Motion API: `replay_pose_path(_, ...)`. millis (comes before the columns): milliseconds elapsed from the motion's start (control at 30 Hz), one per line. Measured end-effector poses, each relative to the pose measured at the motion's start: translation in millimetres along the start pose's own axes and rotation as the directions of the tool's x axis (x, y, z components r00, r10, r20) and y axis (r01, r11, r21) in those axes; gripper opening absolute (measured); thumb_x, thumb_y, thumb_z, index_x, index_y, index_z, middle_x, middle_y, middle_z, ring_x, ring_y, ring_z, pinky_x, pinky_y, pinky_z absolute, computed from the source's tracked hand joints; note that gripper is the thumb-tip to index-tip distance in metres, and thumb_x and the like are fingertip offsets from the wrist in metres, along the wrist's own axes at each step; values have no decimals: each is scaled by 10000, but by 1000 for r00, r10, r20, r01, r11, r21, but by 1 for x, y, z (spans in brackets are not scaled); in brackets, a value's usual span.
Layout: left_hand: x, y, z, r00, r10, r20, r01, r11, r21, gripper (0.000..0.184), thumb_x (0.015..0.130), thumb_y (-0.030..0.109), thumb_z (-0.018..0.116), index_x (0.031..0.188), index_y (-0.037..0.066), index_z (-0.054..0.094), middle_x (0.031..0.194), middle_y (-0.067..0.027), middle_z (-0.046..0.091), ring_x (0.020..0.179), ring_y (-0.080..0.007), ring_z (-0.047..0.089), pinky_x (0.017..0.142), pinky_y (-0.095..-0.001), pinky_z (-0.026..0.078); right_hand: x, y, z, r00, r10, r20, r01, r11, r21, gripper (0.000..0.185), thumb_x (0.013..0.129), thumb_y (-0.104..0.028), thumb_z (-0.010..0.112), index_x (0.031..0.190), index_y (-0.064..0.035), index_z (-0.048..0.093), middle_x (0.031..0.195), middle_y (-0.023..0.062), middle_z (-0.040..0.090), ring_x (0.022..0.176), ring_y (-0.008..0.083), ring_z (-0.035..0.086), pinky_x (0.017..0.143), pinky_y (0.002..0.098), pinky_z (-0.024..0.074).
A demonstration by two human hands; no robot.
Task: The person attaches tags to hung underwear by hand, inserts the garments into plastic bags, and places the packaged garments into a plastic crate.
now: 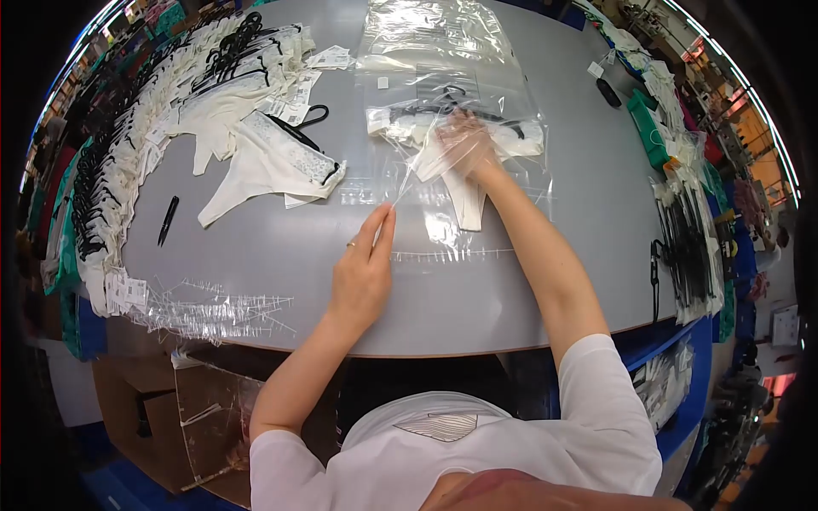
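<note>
My left hand (362, 277) pinches the near edge of a clear plastic bag (532, 183) between its straightened fingers and thumb. Through the bag's opening goes my right hand (467, 146), seen through the film and slightly blurred. It grips a pair of white panties (464, 204) hung on a black hanger (456, 94). The panties lie partly within the bag, their narrow end towards me. To the left, another pair of white lace-fronted panties (264, 162) lies flat on its own black hanger.
Rows of hung white garments (128, 153) line the table's left side. Clear bags (434, 30) are stacked at the back. A black pen (169, 220) and loose plastic tag fasteners (217, 313) lie left. At right are a green box (649, 128) and bagged garments (690, 247).
</note>
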State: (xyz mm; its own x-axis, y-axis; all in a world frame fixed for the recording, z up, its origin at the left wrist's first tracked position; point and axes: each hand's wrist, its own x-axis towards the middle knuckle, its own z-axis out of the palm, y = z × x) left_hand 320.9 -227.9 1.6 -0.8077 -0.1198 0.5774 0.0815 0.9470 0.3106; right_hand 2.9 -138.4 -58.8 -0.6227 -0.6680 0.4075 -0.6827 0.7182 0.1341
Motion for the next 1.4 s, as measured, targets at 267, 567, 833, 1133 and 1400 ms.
replay_pose_path(267, 6, 5, -8, 999, 29, -31, -33, 991, -132, 451, 779, -70, 601, 1228, -36, 593, 1351, -97, 537, 861, -177, 634, 656, -243, 512, 92, 3, 59, 874, -96, -477, 106, 994, -6, 546, 959, -386, 466, 1350, -8, 498, 1149, 106, 678, 1012, 270, 628, 938, 373, 462)
replay_pose_path(567, 2, 1, -12, 1000, 8, 19, -7, 997, -70, 446, 777, -75, 600, 1221, -27, 605, 1363, -105, 532, 740, -154, 600, 606, -221, 493, 80, 5, 29, 998, 59, -37, -35, 885, 465, 728, 946, -590, 379, 1469, -84, 355, 1505, 143, 357, 1353, 371, 356, 1057, 613, 261)
replay_pose_path(833, -8, -7, -26, 984, -130, 122, 133, 991, -21, 509, 780, -88, 553, 1284, -14, 549, 1406, -67, 512, 789, -202, 647, 672, -280, 514, -160, 20, -156, 847, 83, 525, -113, 993, 25, 661, 969, -487, 450, 1474, -76, 335, 1534, 194, 290, 1402, 444, 268, 1082, 642, 248)
replay_pose_path(1133, -5, 6, -93, 740, -264, 619, 278, 957, 75, 348, 852, 129, 659, 1195, 85, 617, 1249, -47, 606, 863, -235, 658, 725, -321, 519, -276, 55, -245, 815, -147, 561, -261, 771, 581, 556, 952, -332, 541, 1418, -49, 427, 1514, 142, 363, 1377, 346, 362, 1125, 427, 305)
replay_pose_path(1400, 13, -7, 14, 939, -220, 266, 131, 940, 315, 502, 927, 369, 596, 1311, 51, 537, 1402, -207, 479, 1319, -390, 409, 1073, -517, 307, -291, 93, -165, 969, -40, 244, -39, 949, 313, 471, 972, -278, 514, 1390, -63, 479, 1437, 70, 496, 1374, 257, 394, 1160, 390, 229)
